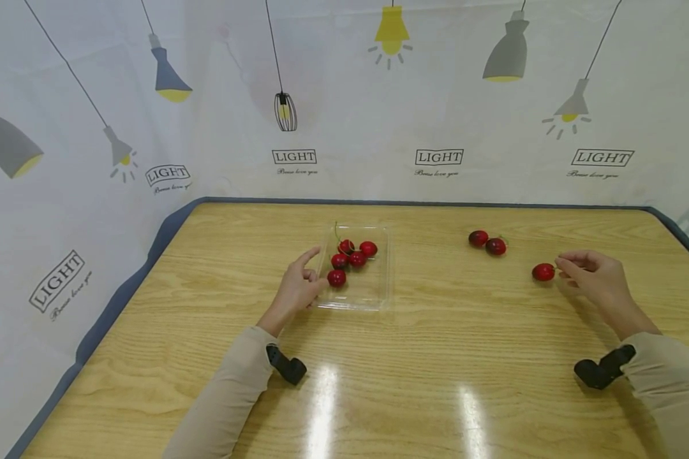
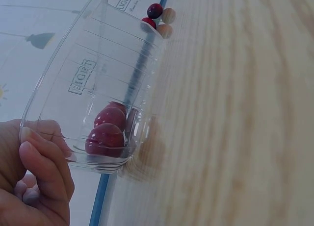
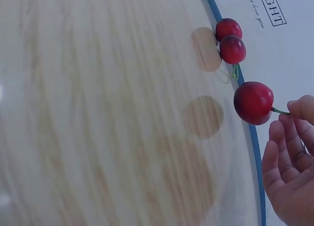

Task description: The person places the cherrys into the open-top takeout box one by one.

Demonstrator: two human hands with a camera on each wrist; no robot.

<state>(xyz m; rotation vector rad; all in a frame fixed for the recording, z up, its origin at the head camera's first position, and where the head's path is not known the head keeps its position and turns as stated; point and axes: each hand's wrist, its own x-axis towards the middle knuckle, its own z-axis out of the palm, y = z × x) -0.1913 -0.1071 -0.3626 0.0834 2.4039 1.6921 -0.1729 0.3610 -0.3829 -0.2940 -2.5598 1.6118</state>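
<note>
A clear plastic container [image 1: 373, 299] sits left of centre on the table, with several red cherries [image 1: 357, 259] in it. At its left wall my left hand [image 1: 300, 284] pinches the rim between thumb and fingers; the left wrist view shows the fingertips [image 2: 30, 150] at the container's edge. On the right side, my right hand [image 1: 600, 280] holds a dark red cherry [image 1: 543, 272] by its thin green stem [image 3: 280, 111], thumb and index finger pinching the stem's end. In the right wrist view this cherry hangs above its reflection on the tabletop.
Two more cherries [image 1: 487, 243] lie side by side on the wooden table [image 1: 436, 344], beyond and left of the held one. Behind the table's far edge hangs a white cloth [image 1: 356, 115] printed with lamps. Black cameras [image 1: 287, 364] are strapped to both wrists.
</note>
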